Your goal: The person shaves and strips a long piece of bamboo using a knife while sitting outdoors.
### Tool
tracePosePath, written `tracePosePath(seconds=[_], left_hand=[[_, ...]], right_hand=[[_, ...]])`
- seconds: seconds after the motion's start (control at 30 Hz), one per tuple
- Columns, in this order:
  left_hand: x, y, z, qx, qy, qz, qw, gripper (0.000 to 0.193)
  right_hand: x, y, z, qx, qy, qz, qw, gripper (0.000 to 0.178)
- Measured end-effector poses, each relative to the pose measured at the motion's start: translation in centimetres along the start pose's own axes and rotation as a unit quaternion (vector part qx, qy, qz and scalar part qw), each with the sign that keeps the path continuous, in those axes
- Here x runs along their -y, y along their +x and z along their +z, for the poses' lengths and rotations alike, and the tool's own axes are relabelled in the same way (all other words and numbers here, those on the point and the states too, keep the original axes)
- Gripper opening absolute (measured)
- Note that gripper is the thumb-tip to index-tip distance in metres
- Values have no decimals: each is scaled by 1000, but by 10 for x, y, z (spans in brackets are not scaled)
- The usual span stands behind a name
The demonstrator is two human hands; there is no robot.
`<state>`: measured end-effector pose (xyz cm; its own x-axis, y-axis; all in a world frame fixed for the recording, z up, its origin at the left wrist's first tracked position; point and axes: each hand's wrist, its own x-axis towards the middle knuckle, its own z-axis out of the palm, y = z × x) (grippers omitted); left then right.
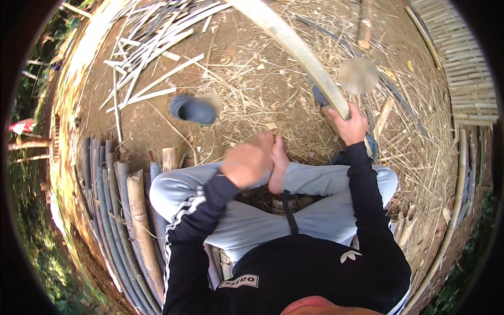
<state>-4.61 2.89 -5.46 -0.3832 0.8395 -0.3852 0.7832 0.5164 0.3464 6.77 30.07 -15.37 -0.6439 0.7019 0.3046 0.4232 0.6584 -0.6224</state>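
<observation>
My right hand (350, 125) is closed round the near end of a long, pale, slightly curved bamboo strip (299, 47). The strip slants away up and to the left, past the top edge of the view. My left hand (247, 164) hovers over my left leg, close to my bare feet (278, 160). Motion smears its fingers, and I cannot make out anything in it. I sit with bent legs in light blue trousers (226, 210).
Thin split strips (152, 47) lie heaped at the far left. A dark clog (194, 109) rests on the straw-strewn ground. Bamboo poles (123, 210) are stacked along my left side. At the far right is a slatted bamboo panel (467, 68); a short log (364, 31) lies nearer.
</observation>
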Motion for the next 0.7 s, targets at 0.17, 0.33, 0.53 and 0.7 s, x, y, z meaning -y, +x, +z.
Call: tracePosePath(seconds=[0.17,0.33,0.53,0.7], left_hand=[[59,7,-59,-295,-660,204,660,78],[69,-45,-77,-385,-699,315,513,35],[61,-62,-86,-407,-660,323,542,34],[67,-67,-70,-388,-610,347,597,40]], right_hand=[[27,-10,-21,52,75,-130,987,55],[53,-42,14,192,240,-237,922,61],[-81,27,69,145,0,142,979,56],[-98,5,113,228,-193,176,938,63]])
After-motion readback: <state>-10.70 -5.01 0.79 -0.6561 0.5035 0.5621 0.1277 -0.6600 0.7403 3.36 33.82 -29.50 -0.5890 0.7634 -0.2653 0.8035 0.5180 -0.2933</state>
